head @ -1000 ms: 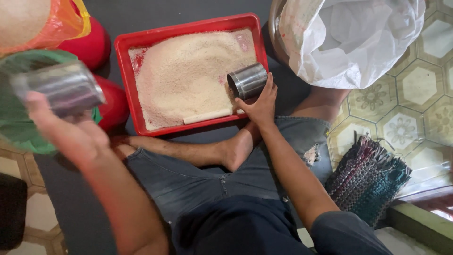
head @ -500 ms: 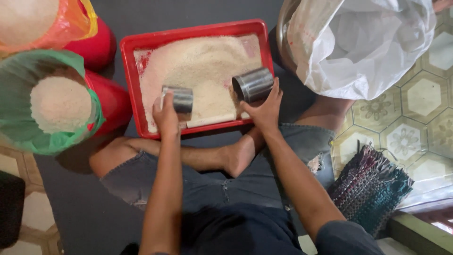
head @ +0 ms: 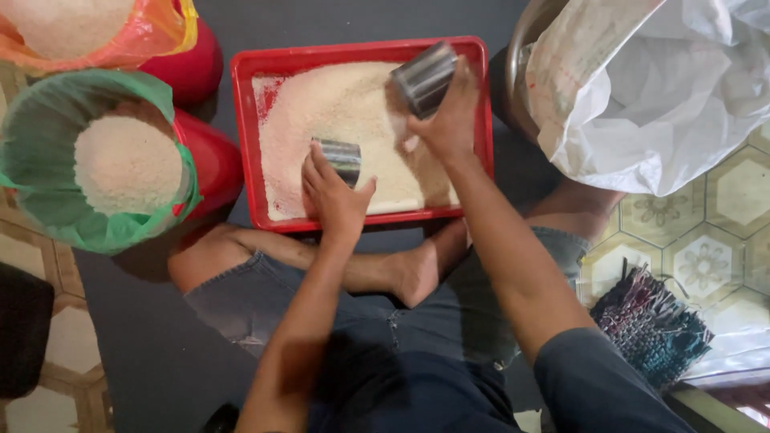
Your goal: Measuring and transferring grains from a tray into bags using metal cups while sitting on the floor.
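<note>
A red rectangular tray (head: 245, 120) full of white rice lies on the floor in front of my crossed legs. My left hand (head: 333, 192) grips a small shiny metal cup (head: 340, 158) pressed down into the rice near the tray's front. My right hand (head: 449, 120) holds a second metal cup (head: 423, 78), tilted, above the rice at the tray's far right. Both cups' insides are hidden from me.
At left a red bucket lined with a green bag (head: 48, 204) holds a heap of rice. Behind it another red bucket with an orange bag (head: 136, 44) also holds rice. A metal pot with a white sack (head: 666, 88) sits at right. A woven mat (head: 650, 325) lies near my right knee.
My left hand came back from the green-lined bucket, which now holds rice, and has set its cup into the tray. My right hand has lifted its cup toward the far side.
</note>
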